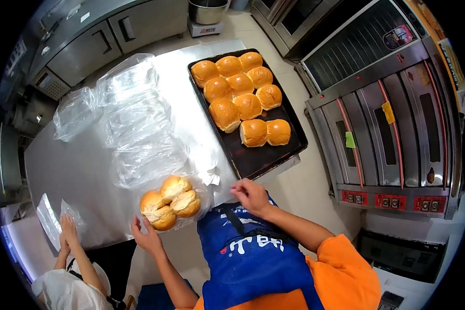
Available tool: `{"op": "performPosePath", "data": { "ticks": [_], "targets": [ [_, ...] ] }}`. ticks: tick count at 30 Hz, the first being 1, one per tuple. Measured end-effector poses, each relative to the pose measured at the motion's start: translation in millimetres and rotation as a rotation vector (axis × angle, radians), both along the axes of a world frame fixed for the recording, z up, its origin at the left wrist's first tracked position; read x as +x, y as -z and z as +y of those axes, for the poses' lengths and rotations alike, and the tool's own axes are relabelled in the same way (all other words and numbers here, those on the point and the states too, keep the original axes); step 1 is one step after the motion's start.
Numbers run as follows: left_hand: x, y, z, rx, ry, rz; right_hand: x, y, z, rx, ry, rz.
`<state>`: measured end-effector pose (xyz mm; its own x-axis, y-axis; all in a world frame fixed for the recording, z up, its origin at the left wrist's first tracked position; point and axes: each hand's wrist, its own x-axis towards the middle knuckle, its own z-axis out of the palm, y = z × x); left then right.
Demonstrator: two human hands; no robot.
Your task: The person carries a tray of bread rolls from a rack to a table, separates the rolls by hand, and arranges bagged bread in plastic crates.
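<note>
Several joined bread buns [170,202] rest on a clear plastic bag at the table's near edge. My left hand [146,235] is at their lower left, fingers apart and empty, the fingertips close to the bag. My right hand [249,195] hovers near the tray's lower corner, its fingers curled; whether anything small is between them cannot be made out. A black baking tray [258,166] holds several golden buns [240,84] in its upper part, with a joined pair [265,133] lower down.
Clear plastic bags [139,121] lie across the metal table [57,165]. At the lower left, a co-worker's hands [68,231] touch another plastic bag [48,219]. An oven [387,134] stands at the right, and a pot [206,13] sits on a scale at the top.
</note>
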<state>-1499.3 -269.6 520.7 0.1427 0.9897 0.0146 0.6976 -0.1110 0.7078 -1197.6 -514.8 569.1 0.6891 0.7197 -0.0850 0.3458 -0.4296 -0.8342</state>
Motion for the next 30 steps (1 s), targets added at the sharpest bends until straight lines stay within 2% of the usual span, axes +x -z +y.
{"op": "performPosePath", "data": {
  "ticks": [3, 6, 9, 12, 13, 16, 17, 19, 20, 23, 26, 30],
  "targets": [
    [29, -26, -15, 0.081, -0.068, -0.054, 36, 21, -50, 0.026, 0.072, 0.069],
    [65, -44, -35, 0.143, -0.077, -0.158, 99, 13, -82, -0.074, 0.061, -0.344],
    [110, -58, -64, 0.145, -0.061, -0.299, 175, -8, -92, -0.183, 0.08, -0.548],
    [153, -52, -100, 0.071, -0.103, -0.466, 245, 8, -98, -0.368, -0.151, -0.63],
    [172, -48, -115, 0.093, -0.1, -0.509, 264, 23, -96, -0.412, -0.257, -0.611],
    [233, -62, -170, -0.034, -0.185, -0.41, 305, 37, -84, -0.444, -0.547, -0.609],
    [252, -65, -188, -0.007, -0.182, -0.335, 316, 52, -85, -0.392, -0.589, -0.63],
    [288, -62, -221, -0.033, -0.19, -0.457, 335, 60, -83, -0.305, -0.637, -0.543],
    [301, -62, -239, -0.052, -0.212, -0.528, 346, 59, -81, -0.269, -0.681, -0.511],
    [338, -77, -274, -0.108, -0.246, -0.46, 372, 35, -70, -0.133, -0.804, -0.453],
    [363, -73, -279, -0.145, -0.278, -0.46, 384, 33, -63, -0.048, -0.922, -0.414],
    [409, -45, -220, -0.026, -0.062, -0.361, 388, 37, -60, 0.044, -0.89, -0.382]
  ]
}}
